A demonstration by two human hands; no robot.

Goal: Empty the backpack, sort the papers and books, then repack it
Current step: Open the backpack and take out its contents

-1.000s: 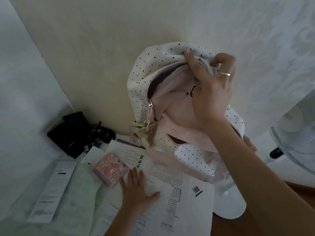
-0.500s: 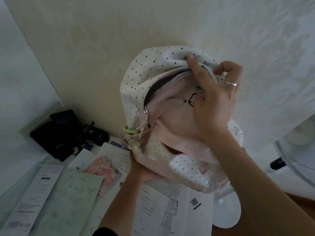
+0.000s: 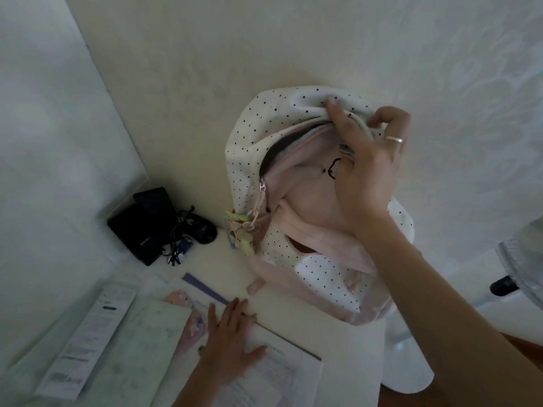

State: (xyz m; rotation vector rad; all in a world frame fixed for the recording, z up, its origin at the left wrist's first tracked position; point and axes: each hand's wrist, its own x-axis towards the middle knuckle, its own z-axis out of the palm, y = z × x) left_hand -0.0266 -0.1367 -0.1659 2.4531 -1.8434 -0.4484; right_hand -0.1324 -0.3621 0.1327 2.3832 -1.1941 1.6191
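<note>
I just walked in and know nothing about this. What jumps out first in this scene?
A white, black-dotted backpack with pink trim stands against the wall in the middle, its top zipper open; the right hand, wearing a ring, grips its top edge. Lower down, the left hand lies flat on a spread of printed papers on the table. In the corner to the left sits a black case with tangled cables.

White table point(image 3: 223, 261) bears backpack point(image 3: 323, 277), papers point(image 3: 279, 374), black devices point(image 3: 144, 224).
</note>
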